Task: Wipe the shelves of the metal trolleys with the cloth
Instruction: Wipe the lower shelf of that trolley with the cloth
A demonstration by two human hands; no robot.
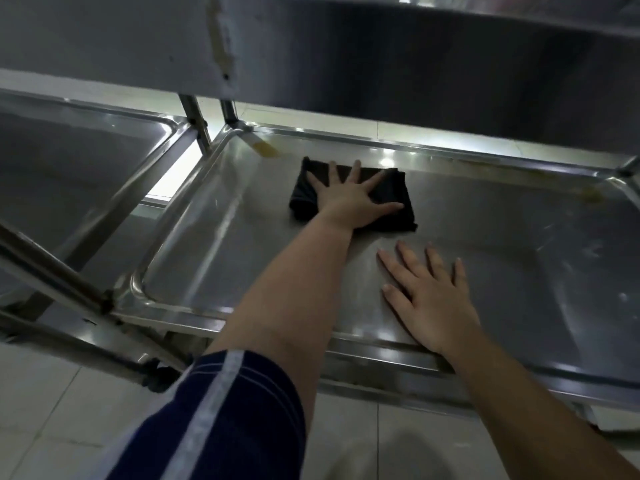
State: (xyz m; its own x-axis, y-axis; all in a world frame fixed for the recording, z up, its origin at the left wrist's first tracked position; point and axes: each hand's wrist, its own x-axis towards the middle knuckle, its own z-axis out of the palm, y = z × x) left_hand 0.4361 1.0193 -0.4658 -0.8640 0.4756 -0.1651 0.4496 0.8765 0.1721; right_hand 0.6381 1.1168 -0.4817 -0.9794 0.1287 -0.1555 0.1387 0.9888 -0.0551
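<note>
A folded black cloth (394, 199) lies on the lower stainless shelf (502, 244) of a metal trolley, towards its far left part. My left hand (349, 199) presses flat on the cloth with the fingers spread. My right hand (429, 299) rests flat on the bare shelf near the front rim, fingers straight, a short way in front of the cloth. A yellowish stain (266, 149) marks the far left corner of the shelf, and a faint brown streak (588, 194) runs along its far right rim.
The shelf above (381, 50) overhangs close over the work area. A second trolley's shelf (76, 168) stands to the left, with upright posts (197, 123) between the two. A castor wheel (159, 377) sits by the front left leg. Pale floor tiles (52, 410) lie below.
</note>
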